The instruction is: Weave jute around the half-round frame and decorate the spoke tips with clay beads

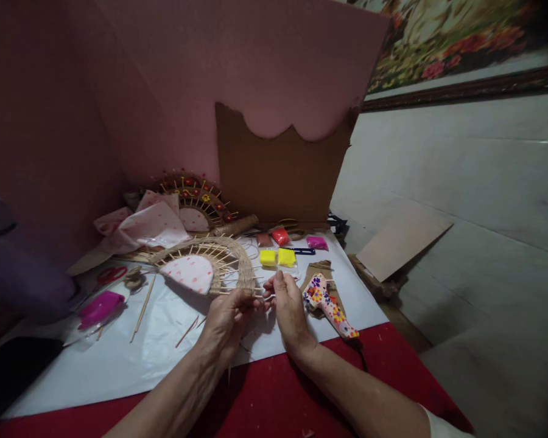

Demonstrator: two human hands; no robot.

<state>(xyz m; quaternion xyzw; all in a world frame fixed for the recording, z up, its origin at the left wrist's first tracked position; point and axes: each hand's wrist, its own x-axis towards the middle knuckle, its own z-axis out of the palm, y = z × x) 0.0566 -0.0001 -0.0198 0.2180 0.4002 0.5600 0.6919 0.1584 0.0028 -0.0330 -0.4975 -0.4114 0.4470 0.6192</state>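
Observation:
A half-round woven piece (pixel 219 261) with wooden stick spokes, a jute rim and a pink dotted centre lies on white paper (pixel 132 359). My left hand (pixel 228 316) pinches the near right end of its jute rim, fingers closed on it. My right hand (pixel 290 307) is beside it, fingertips pinched at the same spot near a stick end. What sits between the right fingers is too small to make out.
A flower-patterned glue gun (pixel 329 304) lies just right of my right hand. Yellow (pixel 277 257), red (pixel 280 236) and magenta (pixel 317 243) packets lie behind. Loose sticks (pixel 142 307), red scissors (pixel 111 275), a pink bag (pixel 99 308), pink cloth (pixel 150 226) and a second decorated fan (pixel 196 198) lie left. Cardboard (pixel 278 170) stands behind.

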